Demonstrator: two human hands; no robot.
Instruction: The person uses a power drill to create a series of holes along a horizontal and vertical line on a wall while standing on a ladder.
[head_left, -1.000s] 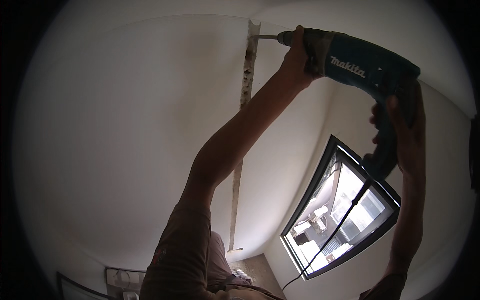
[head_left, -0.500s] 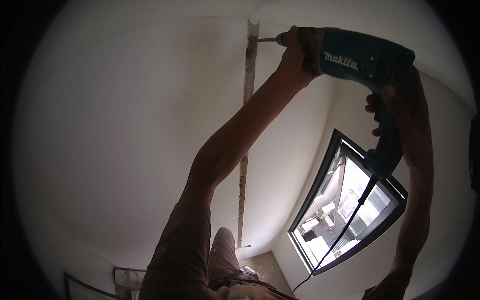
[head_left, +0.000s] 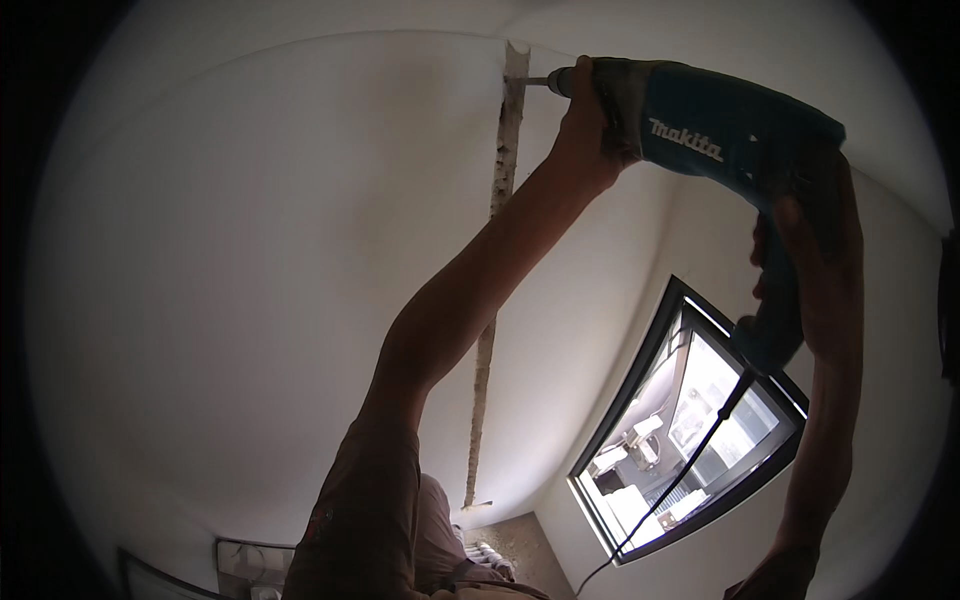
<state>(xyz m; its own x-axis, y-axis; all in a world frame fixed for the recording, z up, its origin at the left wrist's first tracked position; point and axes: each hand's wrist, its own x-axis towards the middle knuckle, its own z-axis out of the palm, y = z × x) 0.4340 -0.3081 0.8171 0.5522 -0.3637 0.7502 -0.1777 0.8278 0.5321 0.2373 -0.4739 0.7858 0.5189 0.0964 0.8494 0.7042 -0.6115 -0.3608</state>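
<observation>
Both of my hands hold a teal rotary hammer drill [head_left: 740, 125] up high, close to the ceiling. My left hand [head_left: 592, 130] grips the front of its body, just behind the chuck. Around the rear pistol grip is my right hand [head_left: 815, 245], its fingers curled at the trigger side. The bit [head_left: 537, 81] points left and meets the upper part of a rough vertical groove [head_left: 508, 140] cut in the white wall. The bit's very tip is hidden in the groove or at its edge. A black cord [head_left: 690, 455] hangs from the grip.
A dark-framed window [head_left: 690, 420] opens in the wall on the right, with the cord hanging across it. The groove runs down to a small side notch [head_left: 478, 505] near the floor [head_left: 525, 545]. A framed panel [head_left: 255, 565] is at the lower left.
The view has shifted slightly. The drill sits a little further right and lower in it, and less of the bit shows outside the groove. Both hands keep their hold.
</observation>
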